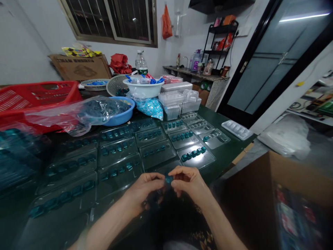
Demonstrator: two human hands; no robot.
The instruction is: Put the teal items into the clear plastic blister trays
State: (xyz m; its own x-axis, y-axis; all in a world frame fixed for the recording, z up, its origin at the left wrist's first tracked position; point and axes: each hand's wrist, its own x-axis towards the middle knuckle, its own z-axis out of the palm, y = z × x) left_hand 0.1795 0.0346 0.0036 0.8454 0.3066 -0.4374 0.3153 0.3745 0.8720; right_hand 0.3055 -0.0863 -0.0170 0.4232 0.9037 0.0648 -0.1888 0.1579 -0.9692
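A small, shiny teal piece is between my two hands near the table's front edge; blur hides its exact kind. My left hand pinches its left side with thumb and fingertips. On the other side, my right hand has its index finger and thumb closed around the piece. Just beyond the hands lies a clear plastic tray with a row of teal pieces. Similar trays, including one at the left, spread over the dark green table.
Behind the trays are a blue basin, a white basin, a bag of turquoise bits and stacked clear boxes. A red basket occupies the far left. An open cardboard box stands at my right.
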